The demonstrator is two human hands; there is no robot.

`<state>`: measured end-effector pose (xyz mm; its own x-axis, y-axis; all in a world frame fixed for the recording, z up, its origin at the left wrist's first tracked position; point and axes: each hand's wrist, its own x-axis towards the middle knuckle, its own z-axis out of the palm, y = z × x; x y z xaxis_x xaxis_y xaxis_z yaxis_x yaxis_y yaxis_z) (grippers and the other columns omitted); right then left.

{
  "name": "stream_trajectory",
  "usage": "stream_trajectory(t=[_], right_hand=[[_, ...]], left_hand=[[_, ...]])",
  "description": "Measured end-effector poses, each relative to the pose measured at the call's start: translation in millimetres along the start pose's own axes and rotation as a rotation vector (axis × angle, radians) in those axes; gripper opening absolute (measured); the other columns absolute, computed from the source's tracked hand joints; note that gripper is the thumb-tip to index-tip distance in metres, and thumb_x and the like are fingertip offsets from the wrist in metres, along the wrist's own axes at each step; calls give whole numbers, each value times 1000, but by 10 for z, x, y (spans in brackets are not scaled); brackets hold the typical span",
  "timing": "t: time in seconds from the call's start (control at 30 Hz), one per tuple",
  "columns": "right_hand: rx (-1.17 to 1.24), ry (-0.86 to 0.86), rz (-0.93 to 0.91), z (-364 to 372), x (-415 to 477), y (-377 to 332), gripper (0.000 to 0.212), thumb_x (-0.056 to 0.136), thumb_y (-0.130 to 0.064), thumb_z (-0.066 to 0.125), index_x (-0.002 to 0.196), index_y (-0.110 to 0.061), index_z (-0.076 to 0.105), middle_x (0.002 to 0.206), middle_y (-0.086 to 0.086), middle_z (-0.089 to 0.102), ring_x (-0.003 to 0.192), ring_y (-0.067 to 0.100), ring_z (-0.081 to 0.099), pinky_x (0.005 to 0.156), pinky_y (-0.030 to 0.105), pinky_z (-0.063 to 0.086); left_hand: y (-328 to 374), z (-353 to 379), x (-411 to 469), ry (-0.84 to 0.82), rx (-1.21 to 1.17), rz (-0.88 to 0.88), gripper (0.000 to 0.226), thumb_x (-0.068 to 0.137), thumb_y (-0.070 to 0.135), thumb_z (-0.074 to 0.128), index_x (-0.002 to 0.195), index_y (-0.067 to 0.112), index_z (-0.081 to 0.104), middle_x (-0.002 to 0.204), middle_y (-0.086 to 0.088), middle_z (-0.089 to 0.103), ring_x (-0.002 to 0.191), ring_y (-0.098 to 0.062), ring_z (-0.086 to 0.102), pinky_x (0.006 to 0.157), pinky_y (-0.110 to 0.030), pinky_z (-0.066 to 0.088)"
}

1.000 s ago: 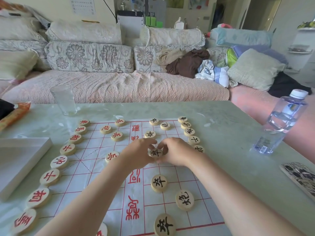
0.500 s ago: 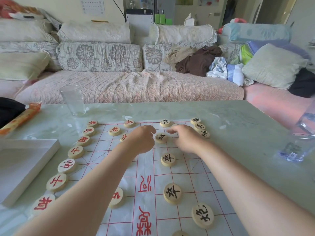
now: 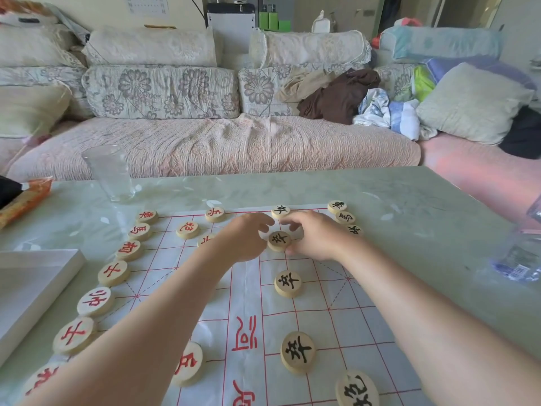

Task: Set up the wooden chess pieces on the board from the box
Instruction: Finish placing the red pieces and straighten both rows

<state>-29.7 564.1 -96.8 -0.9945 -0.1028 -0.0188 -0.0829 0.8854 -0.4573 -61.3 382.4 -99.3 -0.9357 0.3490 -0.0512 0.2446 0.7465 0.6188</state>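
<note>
A paper chess board [image 3: 336, 317] with red lines lies on the pale green table. Round wooden pieces with red characters [image 3: 113, 272] line its left edge. Black-character pieces [image 3: 288, 283] stand in a column down the middle, and a few more [image 3: 337, 206] sit at the far right corner. My left hand [image 3: 243, 238] and right hand [image 3: 317, 237] meet at the far end of the board around one black piece [image 3: 279, 241] that rests on the board. Curled fingers of both hands close on its edges. The white box [image 3: 32, 285] lies at the left.
An empty drinking glass [image 3: 109, 172] stands beyond the board's far left corner. A snack packet [image 3: 23, 200] lies at the table's left edge. A plastic water bottle [image 3: 524, 259] stands at the right edge, blurred. A sofa with cushions and clothes runs behind the table.
Both hands left the black piece they held a second ago on the board and reached farther away to another black piece. Over the last half second they barely moved.
</note>
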Motion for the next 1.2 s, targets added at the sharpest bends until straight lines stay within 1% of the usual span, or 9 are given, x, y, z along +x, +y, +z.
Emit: stream_trajectory(t=[0.17,0.4,0.67,0.77,0.93,1.0,1.07,1.17,1.2], right_hand=[[57,8,-39,42,-16,-26,59,82,-37,75,138,-31,53,125,-15,59,113,11,55,84,22,39],[60,56,-1,54,9,-20,58,76,-50,76,130,-36,58,109,-18,63,99,7,59,76,24,45],[71,42,-10,67,23,-35,61,78,-40,78,134,-32,56,118,-15,62,101,9,56,76,23,39],[73,37,-10,69,26,-42,61,78,-40,78,134,-32,56,117,-15,62,99,9,56,74,23,39],[159,86,-9,-26,76,72,51,80,-30,77,128,-36,60,114,-15,63,76,-3,54,60,13,37],[189,175,25,-170,117,191,47,82,-22,77,126,-35,62,113,-16,65,77,-2,56,65,14,38],[147,235,73,-282,169,343,47,83,-16,74,124,-35,63,112,-16,65,93,7,62,77,21,43],[78,213,122,-301,242,510,50,83,-8,65,124,-36,63,113,-20,64,111,10,61,95,26,46],[61,189,122,-286,267,529,52,83,-7,63,127,-34,62,117,-19,63,116,9,59,98,24,44]], left_hand=[[-11,25,-30,1,91,49,45,79,19,74,122,22,62,114,8,66,84,-11,55,73,-22,46],[3,103,40,36,54,41,48,77,25,77,123,28,63,120,14,63,89,-9,53,80,-22,43],[-28,98,27,60,58,38,43,77,24,77,118,27,65,103,16,62,81,-15,62,79,-30,53],[-8,96,8,57,74,45,44,77,25,78,119,27,63,107,13,64,80,-14,59,75,-27,51],[-5,83,12,47,104,56,51,77,29,77,124,28,58,113,12,63,83,-12,56,76,-26,48],[-2,64,11,53,119,55,54,79,33,74,129,30,53,115,13,60,84,-12,57,77,-28,49],[9,54,28,83,134,69,48,84,36,68,129,31,52,117,13,59,84,-13,58,79,-31,51],[39,49,125,154,133,90,35,91,26,56,126,29,55,117,10,60,82,-15,56,69,-28,50],[54,49,185,180,140,91,34,91,22,53,125,29,56,116,9,60,87,-15,57,71,-28,50]])
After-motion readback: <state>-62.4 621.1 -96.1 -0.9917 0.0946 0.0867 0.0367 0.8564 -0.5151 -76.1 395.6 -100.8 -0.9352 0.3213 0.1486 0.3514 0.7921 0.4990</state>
